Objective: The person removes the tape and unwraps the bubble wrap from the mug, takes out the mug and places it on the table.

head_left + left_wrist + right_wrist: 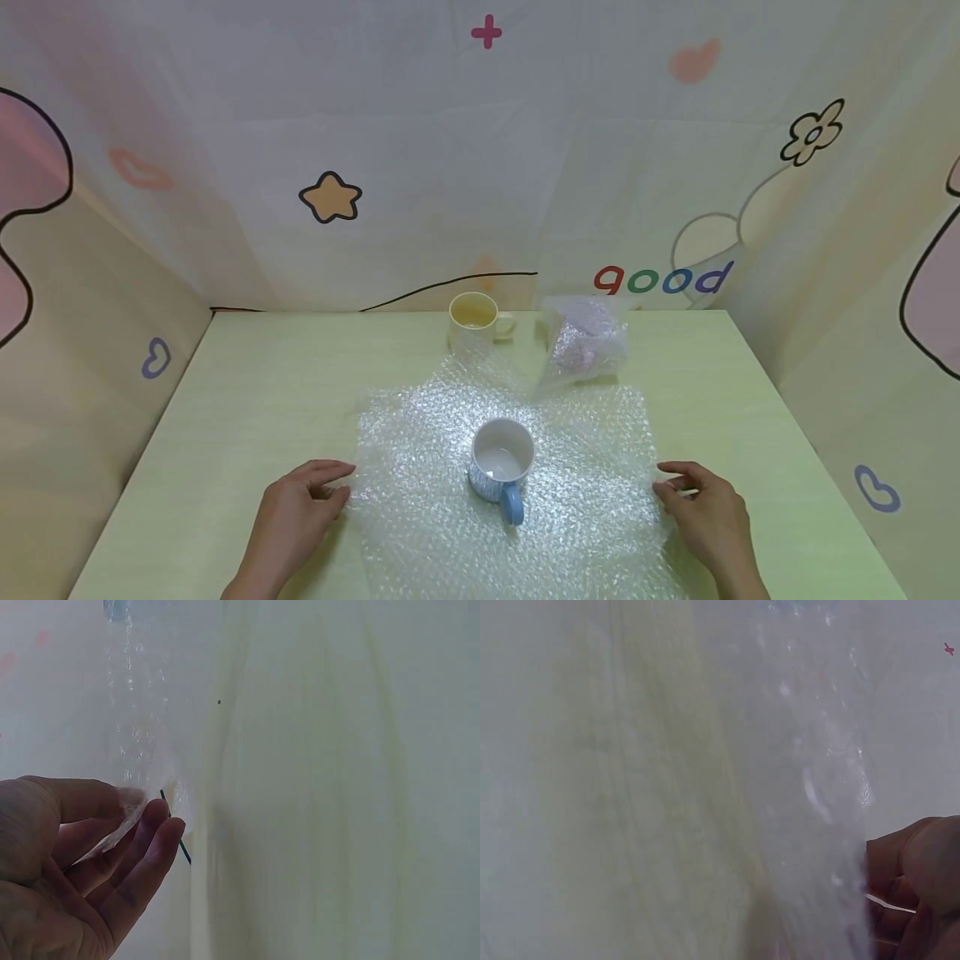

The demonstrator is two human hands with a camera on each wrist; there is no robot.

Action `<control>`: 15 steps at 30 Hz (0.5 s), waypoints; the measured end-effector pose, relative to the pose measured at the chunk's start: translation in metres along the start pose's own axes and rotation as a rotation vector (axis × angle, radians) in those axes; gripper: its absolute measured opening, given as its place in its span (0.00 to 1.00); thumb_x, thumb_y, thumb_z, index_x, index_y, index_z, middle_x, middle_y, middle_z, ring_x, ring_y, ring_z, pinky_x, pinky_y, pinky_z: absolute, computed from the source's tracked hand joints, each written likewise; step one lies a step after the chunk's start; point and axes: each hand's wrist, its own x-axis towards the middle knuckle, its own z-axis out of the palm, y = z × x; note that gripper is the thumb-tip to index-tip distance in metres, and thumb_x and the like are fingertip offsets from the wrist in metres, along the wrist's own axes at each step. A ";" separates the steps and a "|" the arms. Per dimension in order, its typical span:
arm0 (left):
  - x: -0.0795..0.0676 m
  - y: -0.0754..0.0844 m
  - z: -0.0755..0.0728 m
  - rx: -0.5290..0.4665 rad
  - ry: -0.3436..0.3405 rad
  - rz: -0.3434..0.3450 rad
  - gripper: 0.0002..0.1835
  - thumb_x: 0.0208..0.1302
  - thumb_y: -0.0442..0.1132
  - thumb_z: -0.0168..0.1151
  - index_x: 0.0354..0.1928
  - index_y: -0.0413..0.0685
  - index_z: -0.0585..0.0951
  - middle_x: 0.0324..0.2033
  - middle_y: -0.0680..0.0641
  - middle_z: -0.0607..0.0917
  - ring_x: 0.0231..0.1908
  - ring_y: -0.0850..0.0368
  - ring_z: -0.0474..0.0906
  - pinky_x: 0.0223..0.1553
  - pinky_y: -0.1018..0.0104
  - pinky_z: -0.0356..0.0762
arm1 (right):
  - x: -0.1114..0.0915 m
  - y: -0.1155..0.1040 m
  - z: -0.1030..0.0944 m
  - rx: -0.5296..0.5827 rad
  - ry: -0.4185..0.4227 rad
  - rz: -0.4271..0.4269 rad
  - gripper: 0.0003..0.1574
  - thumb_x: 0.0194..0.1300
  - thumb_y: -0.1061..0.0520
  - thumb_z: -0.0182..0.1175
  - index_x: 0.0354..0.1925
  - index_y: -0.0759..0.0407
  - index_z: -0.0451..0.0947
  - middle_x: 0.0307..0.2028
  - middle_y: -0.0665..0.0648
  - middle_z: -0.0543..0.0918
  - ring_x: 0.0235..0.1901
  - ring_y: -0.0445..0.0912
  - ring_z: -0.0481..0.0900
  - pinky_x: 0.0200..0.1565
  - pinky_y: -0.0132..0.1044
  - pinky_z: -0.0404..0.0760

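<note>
A sheet of bubble wrap (420,517) lies spread on the table. A blue mug (486,485) with a white inside stands upright on it near the middle, its handle towards me. My left hand (298,508) pinches the sheet's left edge; in the left wrist view the clear film (129,817) runs between thumb and fingers. At the opposite edge my right hand (708,512) pinches the wrap between thumb and forefinger. The right wrist view shows bubble wrap (810,795) beside the right hand (922,892), whose fingertips are mostly hidden there.
Behind the sheet stands a yellow mug (468,321), its lower front partly covered by the wrap's far corner. To its right sits a pinkish bundle (585,337) in bubble wrap. Printed cloth (420,167) surrounds the pale green table (247,392) at the back and sides.
</note>
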 end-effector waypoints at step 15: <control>0.003 -0.007 -0.001 0.009 -0.019 -0.002 0.14 0.63 0.36 0.72 0.50 0.56 0.91 0.54 0.51 0.89 0.41 0.60 0.85 0.28 0.72 0.73 | 0.003 0.004 0.005 -0.016 0.013 0.019 0.21 0.64 0.53 0.68 0.54 0.58 0.85 0.40 0.59 0.90 0.36 0.49 0.86 0.32 0.35 0.71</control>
